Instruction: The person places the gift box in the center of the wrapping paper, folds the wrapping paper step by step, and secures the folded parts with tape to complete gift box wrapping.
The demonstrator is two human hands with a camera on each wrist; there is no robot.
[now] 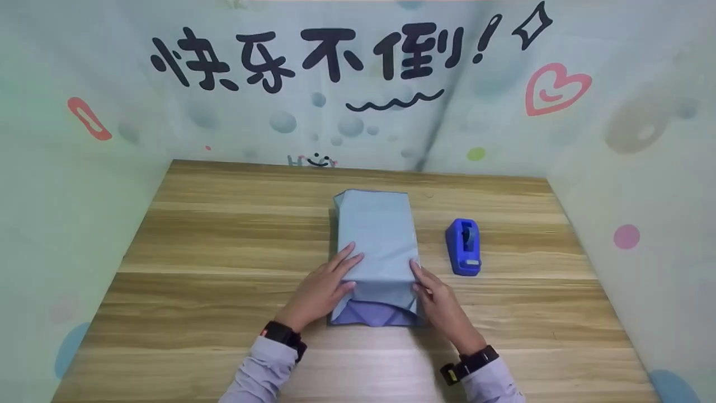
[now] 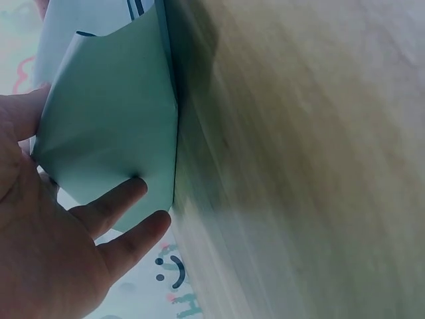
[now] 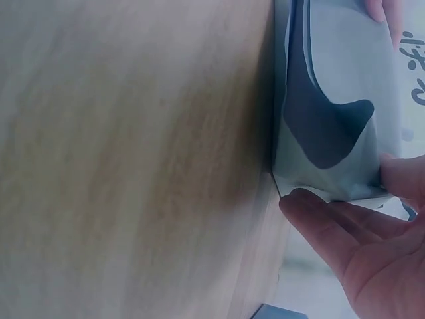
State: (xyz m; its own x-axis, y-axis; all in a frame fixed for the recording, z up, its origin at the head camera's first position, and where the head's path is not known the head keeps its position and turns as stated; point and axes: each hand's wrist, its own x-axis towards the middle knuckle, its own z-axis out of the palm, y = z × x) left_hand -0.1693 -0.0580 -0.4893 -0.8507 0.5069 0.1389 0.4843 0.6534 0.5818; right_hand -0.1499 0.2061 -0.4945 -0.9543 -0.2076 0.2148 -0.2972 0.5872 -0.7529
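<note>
A box-shaped package wrapped in light blue paper lies lengthwise on the wooden table. At its near end the paper is partly folded, and a purple-blue inner side shows under a loose curved edge. My left hand rests on the package's left side near that end, its fingers spread and straight along the paper. On the opposite side, my right hand touches the near right corner. In the right wrist view its thumb lies at the upper edge and its extended fingers press the side close to the folded flap.
A blue tape dispenser stands on the table to the right of the package. Light printed cloth with dark lettering hangs behind the table and along both sides.
</note>
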